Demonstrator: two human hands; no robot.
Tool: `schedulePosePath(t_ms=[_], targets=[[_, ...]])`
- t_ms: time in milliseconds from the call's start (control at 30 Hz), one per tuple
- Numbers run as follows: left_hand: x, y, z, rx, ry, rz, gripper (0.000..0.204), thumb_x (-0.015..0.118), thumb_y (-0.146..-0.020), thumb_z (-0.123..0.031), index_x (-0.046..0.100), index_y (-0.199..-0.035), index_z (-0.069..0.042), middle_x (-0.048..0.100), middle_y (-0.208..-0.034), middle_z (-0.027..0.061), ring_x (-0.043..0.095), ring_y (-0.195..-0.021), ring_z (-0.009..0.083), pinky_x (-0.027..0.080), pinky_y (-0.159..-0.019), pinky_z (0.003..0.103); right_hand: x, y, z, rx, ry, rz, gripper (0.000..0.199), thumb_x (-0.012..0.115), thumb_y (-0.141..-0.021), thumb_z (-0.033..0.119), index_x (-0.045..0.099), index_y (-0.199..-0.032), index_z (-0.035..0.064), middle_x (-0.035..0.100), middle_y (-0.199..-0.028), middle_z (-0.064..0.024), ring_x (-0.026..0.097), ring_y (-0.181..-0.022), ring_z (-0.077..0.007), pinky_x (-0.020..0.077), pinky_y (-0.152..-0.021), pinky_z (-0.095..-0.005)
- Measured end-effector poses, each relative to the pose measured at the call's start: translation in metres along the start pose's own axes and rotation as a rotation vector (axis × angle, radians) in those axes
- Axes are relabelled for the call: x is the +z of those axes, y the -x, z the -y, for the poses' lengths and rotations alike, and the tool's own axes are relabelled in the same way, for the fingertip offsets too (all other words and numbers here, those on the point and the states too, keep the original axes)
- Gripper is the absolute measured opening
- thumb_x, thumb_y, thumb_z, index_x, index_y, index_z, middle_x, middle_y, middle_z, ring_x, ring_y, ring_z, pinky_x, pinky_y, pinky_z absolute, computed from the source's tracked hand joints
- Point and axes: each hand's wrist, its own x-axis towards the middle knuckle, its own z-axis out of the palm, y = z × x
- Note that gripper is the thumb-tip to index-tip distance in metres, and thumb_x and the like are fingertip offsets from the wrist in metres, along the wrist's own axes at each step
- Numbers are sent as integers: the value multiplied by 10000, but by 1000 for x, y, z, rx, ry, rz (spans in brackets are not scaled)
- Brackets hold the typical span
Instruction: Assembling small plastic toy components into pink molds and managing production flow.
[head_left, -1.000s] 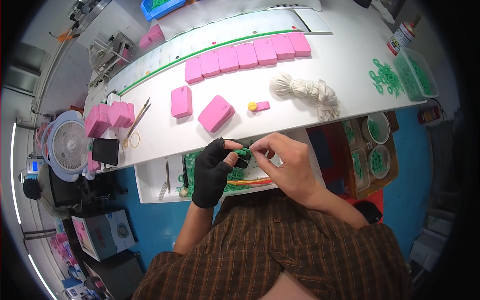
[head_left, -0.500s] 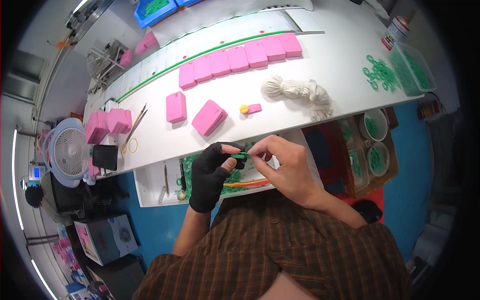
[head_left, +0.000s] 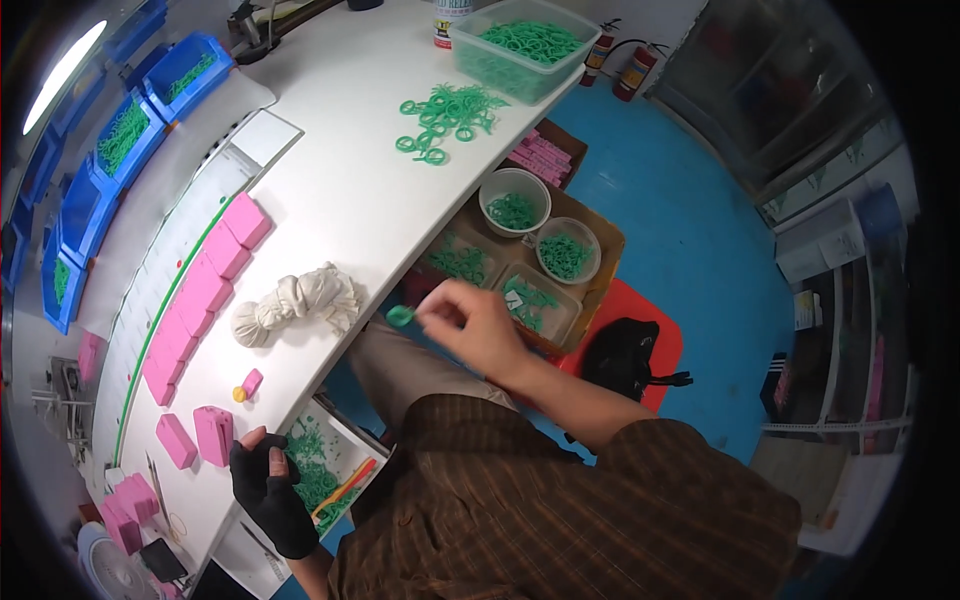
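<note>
— What is the right hand [head_left: 478, 325] doing?
— It pinches a small green ring [head_left: 400, 316] between thumb and fingertips, held in the air just off the table [head_left: 340, 190] edge, above the lap.

— And the left hand [head_left: 262, 478]?
— Gloved in black, fingers curled, it rests at the table edge beside a pink block [head_left: 213, 434]. Whether it grips anything, I cannot tell. Just below it, an open drawer [head_left: 322, 468] holds more green rings.

— What lies around them?
— A knotted white cloth [head_left: 292, 300] sits near the table edge, with a row of pink blocks [head_left: 200, 295] behind it. Loose rings [head_left: 448, 110] are scattered farther along, near a clear bin [head_left: 520, 45] full of them. A cardboard box [head_left: 530, 265] with bowls of rings stands on the blue floor [head_left: 690, 240].
</note>
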Motion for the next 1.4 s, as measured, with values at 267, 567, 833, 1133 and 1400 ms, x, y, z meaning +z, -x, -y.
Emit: schedulePosePath(t_ms=[267,567,833,1133,1400], targets=[[8,-2,-4,-1,-63,-58,252,526,-824,16,566,-1073,-3,596,-926,49,468,-648,63,374,-571,203,-100,-28,-157,564,-332,-489,69,616,-794,1,637,-860,1,645,-737,-64,636,-657,-124,444,-483,-225],[-35,3,-6,167,-270,-170,224,545,-834,-100,587,-1027,6,541,-886,34,458,-667,67,364,-631,212,-106,-83,-159,484,-491,-558,235,575,-873,33,568,-1108,30,658,-929,-124,673,-702,-192,437,-426,-207],[-73,-44,13,501,-887,-369,563,826,-651,-208,567,-1125,-48,537,-1085,111,552,-989,244,464,-827,338,-39,-66,-10,162,-421,-282,124,567,-922,102,565,-1023,30,661,-905,-76,570,-595,-66,325,-424,-161],[-69,-49,34,515,-590,-258,572,768,-725,-363,504,-1068,11,517,-998,141,546,-890,318,456,-794,375,126,-15,101,-124,-326,626,160,534,-958,168,578,-979,15,656,-847,-75,601,-606,-76,380,-462,-166],[-71,8,22,587,-111,-274,586,720,-759,-510,476,-978,-25,519,-888,83,560,-760,203,474,-665,317,175,24,128,141,-175,1039,387,495,-972,373,569,-842,16,558,-627,-29,547,-503,-100,423,-493,-239]])
